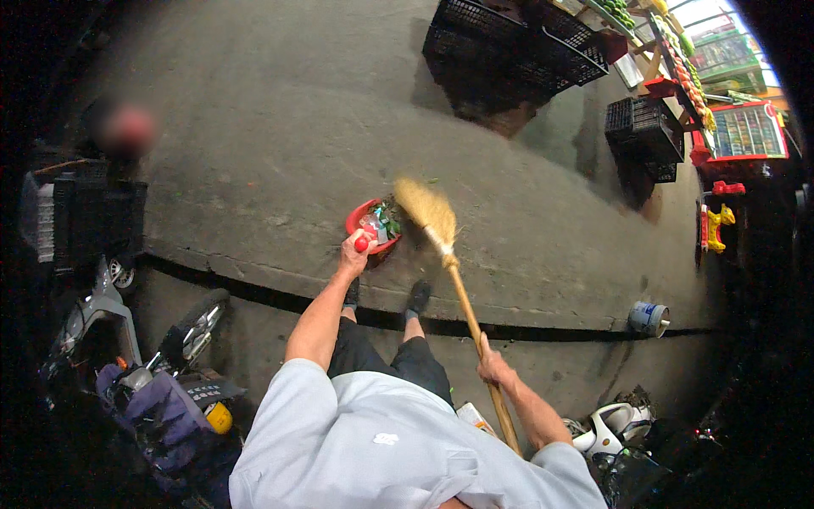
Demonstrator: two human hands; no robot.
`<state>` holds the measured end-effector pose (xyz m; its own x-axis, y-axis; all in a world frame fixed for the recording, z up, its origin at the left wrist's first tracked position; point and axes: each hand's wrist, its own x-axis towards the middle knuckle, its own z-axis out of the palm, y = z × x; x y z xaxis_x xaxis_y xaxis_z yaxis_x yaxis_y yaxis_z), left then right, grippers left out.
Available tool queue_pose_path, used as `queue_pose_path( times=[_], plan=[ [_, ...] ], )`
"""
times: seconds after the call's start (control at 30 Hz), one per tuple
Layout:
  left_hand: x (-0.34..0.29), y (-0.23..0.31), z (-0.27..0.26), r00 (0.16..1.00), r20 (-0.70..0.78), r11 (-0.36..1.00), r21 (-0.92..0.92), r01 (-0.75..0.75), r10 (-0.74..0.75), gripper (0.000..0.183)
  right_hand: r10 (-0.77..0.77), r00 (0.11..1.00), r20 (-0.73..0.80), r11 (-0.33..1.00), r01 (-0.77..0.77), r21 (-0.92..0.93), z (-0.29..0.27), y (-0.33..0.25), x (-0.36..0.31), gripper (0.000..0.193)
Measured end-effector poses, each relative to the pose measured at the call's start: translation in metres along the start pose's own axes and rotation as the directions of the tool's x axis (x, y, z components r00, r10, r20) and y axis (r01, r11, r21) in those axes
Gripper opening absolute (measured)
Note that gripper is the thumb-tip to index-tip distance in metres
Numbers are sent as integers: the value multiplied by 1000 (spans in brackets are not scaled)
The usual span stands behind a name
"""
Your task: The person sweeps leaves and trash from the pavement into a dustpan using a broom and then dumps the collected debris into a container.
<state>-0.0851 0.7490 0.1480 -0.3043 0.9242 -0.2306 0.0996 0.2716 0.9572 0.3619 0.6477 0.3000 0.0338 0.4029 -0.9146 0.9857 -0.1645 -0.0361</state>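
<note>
My left hand [353,254] is closed around the red-tipped handle of a dustpan. Beyond that hand sits the red dustpan [353,220], with green leaves and bits of litter [386,222] in it. My right hand [493,365] grips the wooden shaft of a straw broom [465,297] about midway along. The straw head [426,208] of the broom is just right of the dustpan, slightly blurred, near the concrete floor [271,110]. I cannot tell whether the bristles touch the floor.
A dark gap [543,333] runs across the floor by my feet. Black crates [509,47] stand ahead, with another crate stack [644,131] beside a produce stand. At left are a parked two-wheeler [191,327] and a dark crate [97,220]. A bucket [649,319] lies right.
</note>
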Motion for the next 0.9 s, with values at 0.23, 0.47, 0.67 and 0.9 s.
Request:
queue_pose_path(
  times=[0.23,0.47,0.67,0.9],
  plan=[
    [2,-2,4,998,-22,998,-27,53,-53,21,-43,996,72,992,35,118,-14,44,-123,92],
    [-26,-7,-1,998,-21,993,-106,48,-51,17,-40,999,-35,985,45,167,-77,62,-145,89],
    [-67,28,-12,992,-64,992,-62,106,-110,17,-191,935,-300,967,231,106,-105,97,-67,85],
    [-74,-14,-8,993,-109,992,-126,22,-35,20,-177,937,-302,974,210,83,-68,75,47,80]
  ],
)
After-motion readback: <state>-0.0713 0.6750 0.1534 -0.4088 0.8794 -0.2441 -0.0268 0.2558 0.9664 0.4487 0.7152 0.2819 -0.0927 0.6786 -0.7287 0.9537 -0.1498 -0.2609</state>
